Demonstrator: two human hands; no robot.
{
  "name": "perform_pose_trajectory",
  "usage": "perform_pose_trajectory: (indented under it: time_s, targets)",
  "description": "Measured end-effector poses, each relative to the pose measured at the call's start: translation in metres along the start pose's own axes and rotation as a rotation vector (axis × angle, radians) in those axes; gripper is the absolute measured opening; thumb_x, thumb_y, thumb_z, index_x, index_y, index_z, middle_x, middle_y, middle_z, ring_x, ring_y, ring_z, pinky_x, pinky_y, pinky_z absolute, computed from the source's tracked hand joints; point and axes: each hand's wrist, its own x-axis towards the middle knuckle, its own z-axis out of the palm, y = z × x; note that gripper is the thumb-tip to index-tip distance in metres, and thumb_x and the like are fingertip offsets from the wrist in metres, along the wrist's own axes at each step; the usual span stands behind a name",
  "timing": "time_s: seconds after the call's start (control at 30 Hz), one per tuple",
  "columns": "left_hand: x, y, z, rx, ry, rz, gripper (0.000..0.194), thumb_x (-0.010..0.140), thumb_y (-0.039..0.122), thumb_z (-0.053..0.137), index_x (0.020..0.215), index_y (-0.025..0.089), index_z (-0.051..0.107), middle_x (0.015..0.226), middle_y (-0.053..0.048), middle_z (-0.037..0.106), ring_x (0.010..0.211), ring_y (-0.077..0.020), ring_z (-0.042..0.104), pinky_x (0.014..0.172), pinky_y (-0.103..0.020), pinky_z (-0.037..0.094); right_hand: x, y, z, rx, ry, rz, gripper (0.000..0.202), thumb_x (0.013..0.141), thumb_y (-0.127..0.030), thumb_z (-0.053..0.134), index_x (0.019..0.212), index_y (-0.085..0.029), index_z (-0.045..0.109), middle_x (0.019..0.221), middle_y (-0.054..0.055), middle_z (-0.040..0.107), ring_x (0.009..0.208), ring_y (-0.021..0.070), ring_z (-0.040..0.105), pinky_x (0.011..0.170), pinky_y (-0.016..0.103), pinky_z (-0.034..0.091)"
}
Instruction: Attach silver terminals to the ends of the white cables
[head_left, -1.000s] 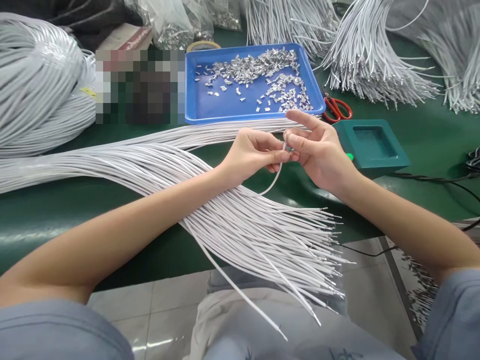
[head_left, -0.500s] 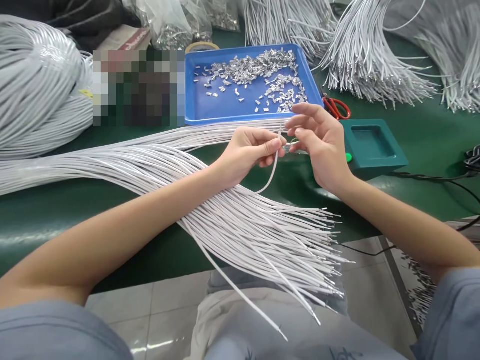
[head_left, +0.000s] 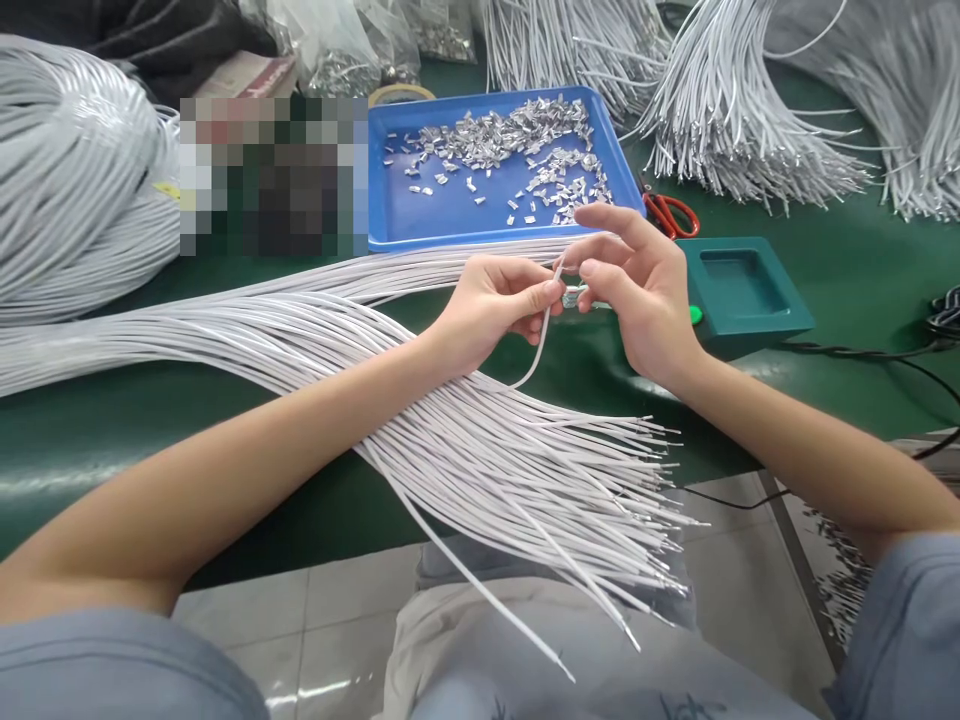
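Pinched between thumb and forefinger of my left hand [head_left: 506, 305] is a single white wire [head_left: 543, 335], its tip pointing up. My right hand [head_left: 637, 280] is close on the right, fingers curled, one fingertip at the wire's tip. Small shiny metal pieces [head_left: 574, 297] show between the fingers of both hands; which hand bears them is hard to see. Under my left forearm lies a large bundle of white wires [head_left: 480, 430], its stripped ends fanned to the right. Behind the hands stands a blue tray [head_left: 442, 215] holding many small metal terminals [head_left: 495, 135].
Right of my hand sits a green box [head_left: 750, 300] with a cable, near red-handled scissors [head_left: 675, 213]. More wire bundles [head_left: 742, 120] lie at the back right, and a thick wire coil [head_left: 67, 180] at the left. Plastic bags [head_left: 337, 50] stand behind. The table's front edge is close.
My right hand has shifted slightly left, bringing a fingertip to the wire's tip. The wire now leans a little more. My left hand keeps its pinch in nearly the same place.
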Motion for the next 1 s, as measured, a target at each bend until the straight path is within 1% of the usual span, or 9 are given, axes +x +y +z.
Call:
perform_pose_trajectory:
  time_s: [0.17, 0.37, 0.53, 0.63, 0.7, 0.77, 0.83, 0.93, 1.0]
  targets:
    - [0.000, -0.002, -0.001, 0.065, 0.056, -0.011, 0.036, 0.067, 0.045, 0.082, 0.072, 0.012, 0.069, 0.063, 0.000, 0.064, 0.052, -0.0067, 0.057, 0.052, -0.021, 0.051, 0.000, -0.001, 0.003, -0.051, 0.031, 0.005, 0.032, 0.080, -0.037, 0.068, 0.109, -0.029, 0.059, 0.082, 0.000, 0.067, 0.081, 0.0157, 0.063, 0.054, 0.027, 0.047]
    - [0.000, -0.001, 0.002, 0.107, 0.100, 0.042, 0.039, 0.062, 0.047, 0.084, 0.070, 0.012, 0.069, 0.059, 0.000, 0.064, 0.052, -0.0075, 0.058, 0.051, -0.020, 0.051, 0.001, -0.006, 0.003, -0.130, 0.026, -0.019, 0.027, 0.080, -0.031, 0.066, 0.106, -0.029, 0.058, 0.080, 0.000, 0.063, 0.081, 0.0161, 0.062, 0.059, 0.029, 0.050]
    - [-0.001, 0.002, 0.004, 0.104, 0.068, 0.059, 0.039, 0.061, 0.046, 0.085, 0.069, 0.012, 0.069, 0.059, -0.001, 0.064, 0.050, -0.0078, 0.057, 0.048, -0.021, 0.051, 0.001, -0.005, 0.002, -0.230, 0.056, -0.084, 0.021, 0.081, -0.029, 0.065, 0.101, -0.027, 0.059, 0.079, 0.000, 0.061, 0.072, 0.0142, 0.057, 0.054, 0.028, 0.047]
    - [-0.003, 0.004, 0.005, 0.138, 0.016, 0.083, 0.031, 0.068, 0.040, 0.081, 0.070, 0.012, 0.069, 0.058, -0.001, 0.064, 0.047, -0.0077, 0.057, 0.049, -0.022, 0.050, 0.000, -0.005, 0.002, -0.255, 0.077, -0.128, 0.021, 0.081, -0.027, 0.064, 0.102, -0.027, 0.059, 0.078, 0.000, 0.060, 0.070, 0.0132, 0.055, 0.052, 0.028, 0.044]
    - [-0.004, 0.007, 0.006, 0.206, -0.005, 0.119, 0.022, 0.075, 0.031, 0.076, 0.068, 0.012, 0.068, 0.054, 0.001, 0.061, 0.045, -0.0077, 0.056, 0.049, -0.022, 0.049, -0.001, -0.006, 0.002, -0.266, 0.083, -0.158, 0.023, 0.080, -0.024, 0.063, 0.103, -0.026, 0.059, 0.077, 0.000, 0.060, 0.070, 0.0134, 0.054, 0.050, 0.028, 0.042]
    - [-0.005, 0.010, 0.006, 0.292, -0.004, 0.168, 0.015, 0.079, 0.021, 0.069, 0.067, 0.013, 0.068, 0.051, 0.002, 0.059, 0.045, -0.0077, 0.056, 0.050, -0.021, 0.048, -0.002, -0.007, 0.001, -0.303, 0.095, -0.207, 0.025, 0.079, -0.020, 0.061, 0.104, -0.026, 0.060, 0.076, 0.000, 0.061, 0.069, 0.0141, 0.054, 0.049, 0.028, 0.040]
    - [-0.006, 0.014, 0.007, 0.358, 0.002, 0.202, 0.014, 0.080, 0.015, 0.063, 0.067, 0.013, 0.068, 0.052, 0.002, 0.059, 0.045, -0.0077, 0.055, 0.050, -0.021, 0.048, -0.002, -0.006, -0.001, -0.371, 0.114, -0.285, 0.026, 0.079, -0.017, 0.060, 0.104, -0.025, 0.061, 0.076, 0.001, 0.062, 0.068, 0.0150, 0.053, 0.048, 0.029, 0.038]
    - [-0.007, 0.018, 0.009, 0.424, -0.022, 0.228, 0.015, 0.081, 0.014, 0.060, 0.068, 0.013, 0.067, 0.054, 0.001, 0.060, 0.046, -0.0085, 0.054, 0.050, -0.022, 0.047, -0.001, -0.004, -0.005, -0.472, 0.127, -0.445, 0.024, 0.078, -0.016, 0.061, 0.099, -0.026, 0.062, 0.072, 0.001, 0.062, 0.065, 0.0162, 0.052, 0.051, 0.031, 0.039]
    - [-0.009, 0.021, 0.012, 0.512, -0.031, 0.291, 0.015, 0.081, 0.015, 0.059, 0.069, 0.013, 0.066, 0.057, 0.000, 0.061, 0.050, -0.0093, 0.055, 0.052, -0.023, 0.046, -0.001, -0.004, -0.006, -0.481, 0.126, -0.496, 0.017, 0.077, -0.018, 0.062, 0.092, -0.026, 0.062, 0.069, 0.001, 0.061, 0.063, 0.0162, 0.050, 0.053, 0.032, 0.039]
